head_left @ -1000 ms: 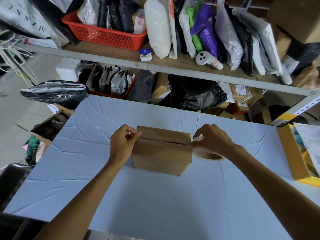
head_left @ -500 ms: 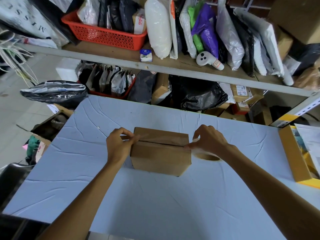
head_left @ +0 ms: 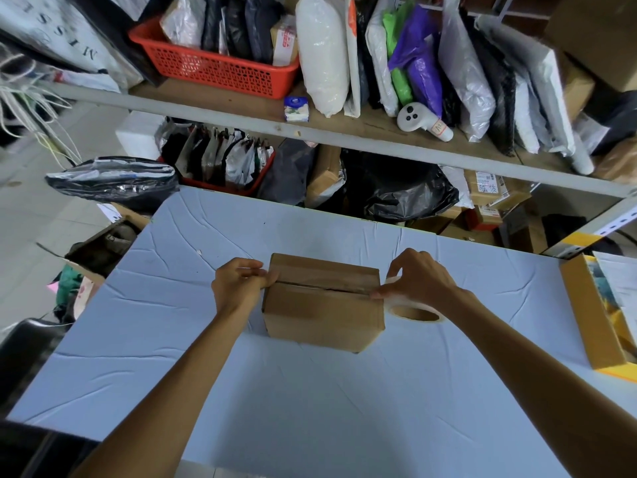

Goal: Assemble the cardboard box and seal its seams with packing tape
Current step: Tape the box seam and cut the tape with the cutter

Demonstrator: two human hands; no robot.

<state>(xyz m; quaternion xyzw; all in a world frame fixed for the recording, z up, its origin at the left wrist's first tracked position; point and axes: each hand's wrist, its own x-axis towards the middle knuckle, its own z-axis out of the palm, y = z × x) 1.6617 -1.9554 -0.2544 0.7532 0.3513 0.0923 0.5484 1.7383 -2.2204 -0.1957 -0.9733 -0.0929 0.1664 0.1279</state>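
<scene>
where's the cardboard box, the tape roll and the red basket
cardboard box [head_left: 320, 315]: head view, front face
tape roll [head_left: 413, 321]: head view, near rim
red basket [head_left: 213, 69]: head view, front wall

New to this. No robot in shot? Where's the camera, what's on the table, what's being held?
No robot: a person works with bare hands, filmed by one wide-angle camera on their head, looking down. On the pale blue table stands a cardboard box, flaps folded shut. The left hand pinches the end of a tape strip at the box's left edge. The right hand grips the tape roll at its right edge. A yellow tray sits at the table's right, and cluttered shelves stand behind.
</scene>
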